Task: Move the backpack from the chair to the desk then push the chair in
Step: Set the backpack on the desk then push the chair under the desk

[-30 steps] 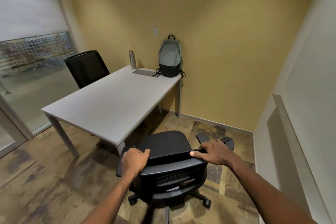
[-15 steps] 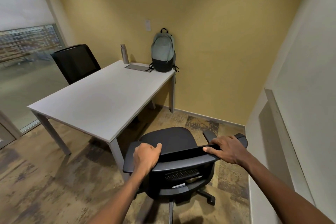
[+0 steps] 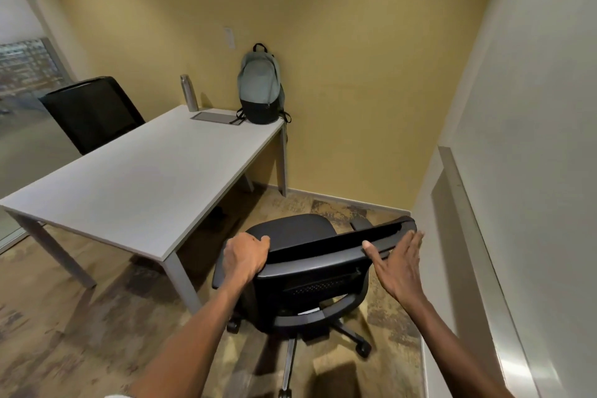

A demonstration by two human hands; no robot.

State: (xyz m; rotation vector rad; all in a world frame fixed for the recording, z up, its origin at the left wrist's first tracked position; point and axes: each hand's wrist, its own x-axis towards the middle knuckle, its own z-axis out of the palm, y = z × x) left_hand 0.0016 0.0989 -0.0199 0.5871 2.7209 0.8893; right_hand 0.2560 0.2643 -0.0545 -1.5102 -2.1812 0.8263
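A grey and black backpack stands upright on the far right corner of the white desk, leaning on the yellow wall. A black office chair on wheels stands on the floor beside the desk's near right corner, its seat empty. My left hand grips the left end of the chair's backrest top. My right hand is flat with fingers spread, its palm against the right part of the backrest top, not wrapped around it.
A metal bottle and a flat grey tablet lie on the desk near the backpack. A second black chair stands behind the desk at the left. A white wall with a ledge runs close on the right.
My right hand has let go of its grip on the backrest and opened flat against it. The chair's back has swung round, its right end toward the right wall. The view has shifted right.
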